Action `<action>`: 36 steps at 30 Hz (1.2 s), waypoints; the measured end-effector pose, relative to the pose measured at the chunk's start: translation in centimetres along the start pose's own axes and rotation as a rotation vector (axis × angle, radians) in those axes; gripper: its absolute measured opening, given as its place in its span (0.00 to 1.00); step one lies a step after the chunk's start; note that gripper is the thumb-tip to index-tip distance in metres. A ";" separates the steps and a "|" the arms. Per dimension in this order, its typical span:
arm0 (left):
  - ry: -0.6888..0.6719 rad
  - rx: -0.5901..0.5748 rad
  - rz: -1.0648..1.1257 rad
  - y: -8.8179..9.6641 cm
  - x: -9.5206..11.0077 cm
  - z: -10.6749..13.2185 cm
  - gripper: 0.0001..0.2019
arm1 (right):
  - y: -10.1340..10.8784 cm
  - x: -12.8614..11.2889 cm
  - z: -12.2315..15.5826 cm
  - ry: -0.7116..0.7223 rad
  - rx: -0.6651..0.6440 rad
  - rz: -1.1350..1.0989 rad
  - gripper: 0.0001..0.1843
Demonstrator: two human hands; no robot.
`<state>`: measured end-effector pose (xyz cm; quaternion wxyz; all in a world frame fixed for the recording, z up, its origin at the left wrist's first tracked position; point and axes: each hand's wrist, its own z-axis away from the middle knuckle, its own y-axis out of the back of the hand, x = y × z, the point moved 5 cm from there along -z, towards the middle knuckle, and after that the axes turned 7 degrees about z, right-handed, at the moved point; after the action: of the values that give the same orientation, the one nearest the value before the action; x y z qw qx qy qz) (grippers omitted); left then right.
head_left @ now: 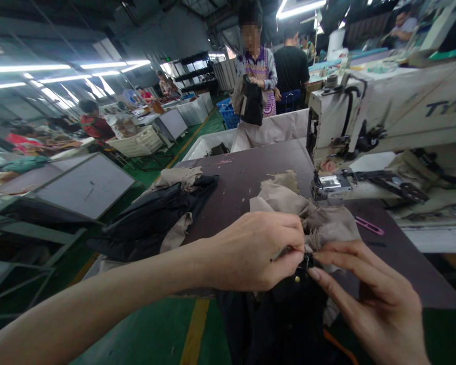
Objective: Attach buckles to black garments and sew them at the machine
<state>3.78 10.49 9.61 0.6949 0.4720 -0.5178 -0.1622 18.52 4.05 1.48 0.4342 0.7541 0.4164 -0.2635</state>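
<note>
My left hand [256, 251] is closed in a pinch on the edge of a beige and black garment piece [311, 223] at the near edge of the dark work table [247, 172]. A thin metal tool seems to stick out between its fingers. My right hand [368, 289] meets it from the right, fingers curled and pinching the same black fabric [289, 314] beside a small brass stud. The black part hangs down off the table toward me.
A white industrial sewing machine [387, 116] stands on the right of the table. A pink thread clipper [369, 226] lies near it. A pile of black and beige cloth [163, 213] sits at the left. A person holding a black bag [253, 104] stands beyond the table.
</note>
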 end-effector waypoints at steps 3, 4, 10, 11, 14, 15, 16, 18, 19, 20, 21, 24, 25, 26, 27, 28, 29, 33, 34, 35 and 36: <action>-0.002 -0.008 0.069 0.0 0.0 0.0 0.05 | 0.0 -0.4 0.1 0.029 -0.019 0.017 0.10; -0.009 -0.012 0.090 0.0 0.0 -0.1 0.05 | -0.1 -0.4 0.0 0.017 -0.044 -0.015 0.09; 0.021 -0.047 0.198 -0.2 -0.3 -0.6 0.06 | -0.4 0.7 -0.8 -0.110 -0.151 -0.201 0.06; 0.032 -0.048 0.221 -0.4 -0.5 -0.7 0.06 | -0.4 0.9 -0.9 -0.130 -0.163 -0.223 0.06; 0.053 -0.051 0.241 -0.7 -0.8 -0.7 0.06 | -0.7 1.3 -0.9 -0.187 -0.205 -0.286 0.02; 0.053 -0.050 0.215 -0.7 -0.8 -0.7 0.06 | -0.8 1.4 -0.9 -0.202 -0.215 -0.297 0.01; 0.046 -0.045 0.172 -0.6 -0.8 -0.7 0.06 | -0.9 1.5 -0.9 -0.215 -0.220 -0.302 0.01; 0.011 -0.035 0.055 -0.2 -0.5 -0.6 0.07 | -1.1 1.6 -0.9 -0.222 -0.223 -0.308 0.01; -0.018 -0.040 -0.009 0.0 -0.2 -0.5 0.07 | -1.2 1.6 -0.9 -0.223 -0.225 -0.311 0.01; -0.055 -0.057 -0.072 0.2 0.1 -0.5 0.08 | -1.4 1.7 -0.8 -0.225 -0.230 -0.315 0.02; -0.096 -0.085 -0.135 0.3 0.5 -0.4 0.09 | -1.5 1.8 -0.8 -0.228 -0.235 -0.316 0.02; -0.217 -0.136 -0.315 0.7 1.8 -0.5 0.10 | -1.8 2.1 -0.6 -0.234 -0.250 -0.305 0.02; -0.246 -0.135 -0.360 0.7 2.0 -0.6 0.09 | -1.8 2.2 -0.6 -0.229 -0.256 -0.299 0.02; -0.270 -0.130 -0.391 0.7 2.2 -0.7 0.08 | -1.8 2.2 -0.6 -0.219 -0.263 -0.296 0.03; -0.291 -0.125 -0.397 0.7 2.2 -0.9 0.06 | -1.8 2.3 -0.6 -0.207 -0.270 -0.294 0.04; -0.306 -0.118 -0.372 0.5 2.1 -1.1 0.05 | -1.7 2.3 -0.6 -0.196 -0.275 -0.294 0.05; -0.300 -0.107 -0.313 0.3 1.8 -1.4 0.05 | -1.6 2.4 -0.6 -0.185 -0.272 -0.298 0.06; -0.033 -0.016 0.147 -0.3 -1.3 -2.3 0.05 | -1.2 2.4 -0.9 -0.156 -0.215 -0.311 0.08; 0.054 0.002 0.256 -0.5 -2.2 -2.4 0.05 | -1.1 2.4 -0.9 -0.151 -0.209 -0.314 0.08; 0.121 0.012 0.344 -0.7 -2.8 -2.5 0.05 | -1.2 2.4 -1.0 -0.150 -0.209 -0.318 0.08; 0.164 0.012 0.408 -0.8 -3.2 -2.4 0.05 | -1.2 2.4 -1.0 -0.152 -0.215 -0.322 0.08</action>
<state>4.81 13.55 7.13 0.7504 0.3730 -0.5452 0.0240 18.73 6.21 -0.38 0.4946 0.6050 0.5233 -0.3400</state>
